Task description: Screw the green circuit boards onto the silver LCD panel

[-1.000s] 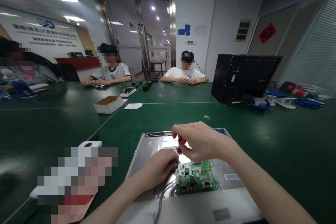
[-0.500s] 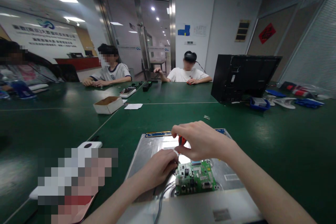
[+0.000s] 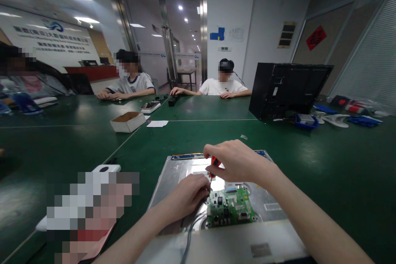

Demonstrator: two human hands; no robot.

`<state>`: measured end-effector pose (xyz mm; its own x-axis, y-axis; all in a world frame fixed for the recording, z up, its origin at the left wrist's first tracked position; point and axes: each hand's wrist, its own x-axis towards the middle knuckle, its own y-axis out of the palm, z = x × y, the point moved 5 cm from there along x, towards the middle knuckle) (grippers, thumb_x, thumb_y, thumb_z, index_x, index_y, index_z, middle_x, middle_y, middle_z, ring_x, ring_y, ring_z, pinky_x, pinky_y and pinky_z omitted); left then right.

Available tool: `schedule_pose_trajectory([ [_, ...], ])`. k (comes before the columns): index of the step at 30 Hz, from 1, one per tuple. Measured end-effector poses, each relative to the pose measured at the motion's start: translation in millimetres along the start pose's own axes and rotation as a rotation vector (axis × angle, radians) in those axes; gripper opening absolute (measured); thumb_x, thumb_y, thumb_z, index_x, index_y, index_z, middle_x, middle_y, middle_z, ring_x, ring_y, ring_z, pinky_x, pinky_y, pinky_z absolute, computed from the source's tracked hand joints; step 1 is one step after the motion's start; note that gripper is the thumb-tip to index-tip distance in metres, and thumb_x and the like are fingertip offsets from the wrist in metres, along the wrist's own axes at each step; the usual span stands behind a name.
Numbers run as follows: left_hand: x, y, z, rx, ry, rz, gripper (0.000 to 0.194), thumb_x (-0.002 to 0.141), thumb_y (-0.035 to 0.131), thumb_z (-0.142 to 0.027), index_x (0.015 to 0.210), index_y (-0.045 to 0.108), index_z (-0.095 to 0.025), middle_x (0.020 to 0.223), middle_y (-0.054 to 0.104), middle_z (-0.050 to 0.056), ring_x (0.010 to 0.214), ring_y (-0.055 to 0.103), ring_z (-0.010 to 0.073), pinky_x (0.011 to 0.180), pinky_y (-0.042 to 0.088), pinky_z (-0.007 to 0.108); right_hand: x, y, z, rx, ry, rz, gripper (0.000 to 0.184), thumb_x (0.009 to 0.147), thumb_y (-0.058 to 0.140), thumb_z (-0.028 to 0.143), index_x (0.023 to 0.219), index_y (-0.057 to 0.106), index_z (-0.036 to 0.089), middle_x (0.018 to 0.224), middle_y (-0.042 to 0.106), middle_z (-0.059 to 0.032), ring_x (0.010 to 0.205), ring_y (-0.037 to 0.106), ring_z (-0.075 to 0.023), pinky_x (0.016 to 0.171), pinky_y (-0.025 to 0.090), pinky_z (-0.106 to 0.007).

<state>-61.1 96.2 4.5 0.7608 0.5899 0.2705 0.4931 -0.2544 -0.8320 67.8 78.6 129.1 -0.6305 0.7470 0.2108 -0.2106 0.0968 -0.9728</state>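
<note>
A silver metal panel [image 3: 176,173] lies flat on the green table in front of me, with a green circuit board [image 3: 230,211] on it. My right hand [image 3: 238,161] is closed round a red-handled screwdriver [image 3: 214,162], its tip pointing down at the board's far left corner. My left hand [image 3: 185,197] rests curled at that same corner, fingers pinched near the screwdriver tip; what they hold is hidden. Grey cables [image 3: 190,231] run from under the board toward me.
A black monitor shell [image 3: 286,88] stands at the right rear, blue and white parts [image 3: 305,120] beside it. An open cardboard box [image 3: 128,121] and paper sit mid-table. Two people sit at the far edge. A white device [image 3: 105,168] lies left of the panel.
My hands have stayed at the board's corner. The far person in the white shirt has stretched a hand out to the left across the table.
</note>
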Motion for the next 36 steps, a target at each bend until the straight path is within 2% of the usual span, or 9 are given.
schedule_pose_trajectory([
  [12, -1.2, 3.8, 3.3, -0.015, 0.002, 0.036, 0.013, 0.088, 0.049, -0.011, 0.089, 0.059, -0.019, 0.09, 0.065, 0.005, 0.081, 0.056, 0.0204, 0.072, 0.042, 0.031, -6.1, -1.7, 2.6, 0.055, -0.073, -0.002, 0.026, 0.082, 0.056, 0.016, 0.108, 0.057, 0.02, 0.094, 0.07, -0.0029, 0.071, 0.058, -0.0146, 0.055, 0.028, -0.027],
  [22, -0.5, -1.4, -1.2, 0.018, -0.017, 0.008, 0.012, 0.086, 0.05, -0.01, 0.081, 0.055, -0.019, 0.083, 0.063, 0.002, 0.075, 0.055, 0.0192, 0.068, 0.039, 0.028, -1.2, -0.4, -2.9, 0.01, -0.011, 0.022, 0.017, 0.089, 0.061, 0.03, 0.101, 0.056, 0.02, 0.083, 0.071, -0.0025, 0.067, 0.059, -0.0167, 0.054, 0.026, -0.028],
  [26, -0.2, -0.9, -2.5, 0.003, -0.022, 0.012, 0.012, 0.087, 0.049, -0.011, 0.085, 0.058, -0.019, 0.085, 0.064, 0.003, 0.077, 0.056, 0.0196, 0.07, 0.04, 0.029, -5.3, -2.0, -0.4, 0.073, -0.064, 0.005, 0.02, 0.084, 0.059, 0.021, 0.103, 0.056, 0.019, 0.092, 0.07, -0.0028, 0.072, 0.059, -0.0151, 0.056, 0.029, -0.027],
  [29, -0.6, 0.3, -2.1, -0.004, -0.029, 0.02, 0.013, 0.087, 0.048, -0.011, 0.086, 0.058, -0.019, 0.086, 0.064, 0.004, 0.078, 0.056, 0.0197, 0.07, 0.041, 0.029, -5.3, -1.9, 0.6, 0.071, -0.066, -0.001, 0.02, 0.083, 0.056, 0.017, 0.103, 0.057, 0.019, 0.091, 0.07, -0.0027, 0.07, 0.057, -0.0139, 0.056, 0.028, -0.027],
  [36, -2.2, -2.0, -3.8, 0.0, -0.034, -0.005, 0.012, 0.087, 0.049, -0.01, 0.085, 0.056, -0.019, 0.087, 0.064, 0.003, 0.08, 0.056, 0.0199, 0.073, 0.042, 0.03, -0.7, 0.1, -3.9, 0.02, -0.009, 0.012, 0.016, 0.089, 0.06, 0.03, 0.101, 0.059, 0.02, 0.078, 0.07, -0.0014, 0.064, 0.057, -0.0154, 0.054, 0.025, -0.027],
])
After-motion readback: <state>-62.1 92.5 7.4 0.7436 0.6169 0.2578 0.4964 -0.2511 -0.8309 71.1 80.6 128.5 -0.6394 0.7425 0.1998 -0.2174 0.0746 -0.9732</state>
